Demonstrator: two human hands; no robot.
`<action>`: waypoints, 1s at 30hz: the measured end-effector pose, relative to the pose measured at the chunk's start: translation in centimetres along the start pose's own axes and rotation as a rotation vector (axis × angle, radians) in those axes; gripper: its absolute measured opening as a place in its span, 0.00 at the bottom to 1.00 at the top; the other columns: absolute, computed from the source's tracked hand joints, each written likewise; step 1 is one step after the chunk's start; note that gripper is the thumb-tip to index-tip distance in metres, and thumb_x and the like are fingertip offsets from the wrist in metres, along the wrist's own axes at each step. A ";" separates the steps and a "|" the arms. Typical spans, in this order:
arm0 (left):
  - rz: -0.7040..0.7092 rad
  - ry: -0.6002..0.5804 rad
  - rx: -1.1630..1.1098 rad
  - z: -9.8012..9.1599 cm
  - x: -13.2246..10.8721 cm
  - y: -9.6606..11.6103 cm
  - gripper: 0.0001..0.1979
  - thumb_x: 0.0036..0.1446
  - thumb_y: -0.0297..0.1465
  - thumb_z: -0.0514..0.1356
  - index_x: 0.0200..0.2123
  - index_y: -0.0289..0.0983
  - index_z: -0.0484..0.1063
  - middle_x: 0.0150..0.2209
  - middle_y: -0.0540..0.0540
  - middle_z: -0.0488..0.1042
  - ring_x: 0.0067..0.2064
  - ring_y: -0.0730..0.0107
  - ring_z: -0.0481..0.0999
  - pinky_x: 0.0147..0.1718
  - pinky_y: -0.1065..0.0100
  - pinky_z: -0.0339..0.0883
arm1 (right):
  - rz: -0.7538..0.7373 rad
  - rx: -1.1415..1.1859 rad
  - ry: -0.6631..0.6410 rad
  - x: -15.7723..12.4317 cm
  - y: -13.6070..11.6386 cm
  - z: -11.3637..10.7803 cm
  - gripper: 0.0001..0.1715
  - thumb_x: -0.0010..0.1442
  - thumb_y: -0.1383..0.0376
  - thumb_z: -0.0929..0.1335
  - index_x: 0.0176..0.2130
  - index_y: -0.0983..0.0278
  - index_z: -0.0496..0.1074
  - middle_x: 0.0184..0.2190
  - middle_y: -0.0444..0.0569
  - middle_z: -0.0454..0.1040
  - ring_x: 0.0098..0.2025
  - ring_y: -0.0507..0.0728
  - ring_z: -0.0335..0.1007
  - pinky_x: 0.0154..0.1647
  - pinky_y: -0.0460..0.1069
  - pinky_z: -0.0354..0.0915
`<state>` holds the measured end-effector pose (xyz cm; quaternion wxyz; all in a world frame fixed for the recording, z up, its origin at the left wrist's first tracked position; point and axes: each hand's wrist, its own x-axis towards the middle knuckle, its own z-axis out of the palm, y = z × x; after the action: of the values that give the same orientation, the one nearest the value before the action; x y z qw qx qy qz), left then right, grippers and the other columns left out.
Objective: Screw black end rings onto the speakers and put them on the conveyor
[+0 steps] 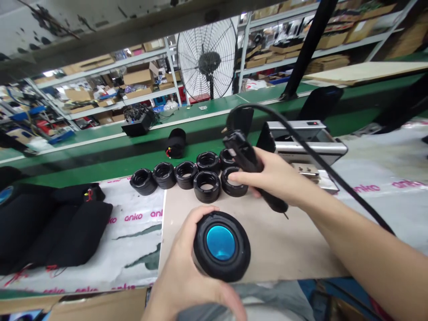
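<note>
Near the front edge, my left hand (190, 272) curls round a round black speaker (239, 263) with a shiny blue centre facing up. My right hand (274, 174) grips a black corded electric screwdriver (245, 154) over the board. Its thin bit points down to the right, and the cable (310, 154) loops from its upper end across my forearm. Just beyond both hands stand several black plastic rings (206, 196) in two uneven rows. The right hand partly covers the nearest right ring.
A beige board (281, 249) lies under the work. At right stands a metal-framed device (310, 147). Black fabric-covered pieces (67, 223) with red wires lie at left, and a black cylinder (176, 142) stands behind the rings. Beyond are a fan (209, 62) and loaded shelves.
</note>
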<state>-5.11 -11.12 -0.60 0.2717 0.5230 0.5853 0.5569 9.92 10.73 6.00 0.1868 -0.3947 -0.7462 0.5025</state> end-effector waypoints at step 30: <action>0.202 0.011 0.132 0.3 1.0 -1.1 0.52 0.41 0.46 0.84 0.66 0.44 0.68 0.63 0.35 0.77 0.63 0.38 0.81 0.62 0.43 0.78 | 0.077 -0.265 0.131 -1.7 1.8 0.8 0.48 0.53 0.42 0.76 0.64 0.58 0.65 0.37 0.48 0.80 0.24 0.56 0.74 0.26 0.51 0.71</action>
<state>-5.49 -9.94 -1.45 0.1759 0.5931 0.5665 0.5444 11.17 9.26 4.24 0.1619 -0.4761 -0.7765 0.3797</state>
